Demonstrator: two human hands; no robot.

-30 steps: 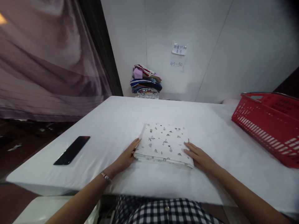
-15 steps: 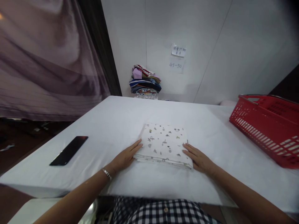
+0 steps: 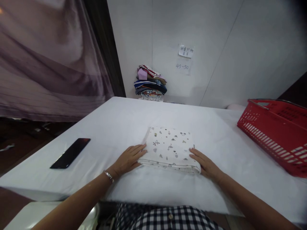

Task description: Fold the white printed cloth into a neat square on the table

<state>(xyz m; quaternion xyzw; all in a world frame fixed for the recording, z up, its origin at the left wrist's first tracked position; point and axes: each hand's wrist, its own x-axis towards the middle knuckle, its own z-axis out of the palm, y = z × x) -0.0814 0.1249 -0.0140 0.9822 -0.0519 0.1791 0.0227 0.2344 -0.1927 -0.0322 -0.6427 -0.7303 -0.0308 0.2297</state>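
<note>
A folded cloth (image 3: 170, 147) with small prints is lying flat at the front middle of the white bench (image 3: 124, 121). The left hand (image 3: 128, 159) is resting against its left edge and the right hand (image 3: 206, 164) against its right edge. Each grip is released, fingers stretched out flat. A black phone (image 3: 70, 152) is lying well to the left, and a red basket (image 3: 275, 134) is sitting far right.

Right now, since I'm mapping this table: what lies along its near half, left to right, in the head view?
From the left: phone → left hand → folded cloth → right hand → red basket.
</note>
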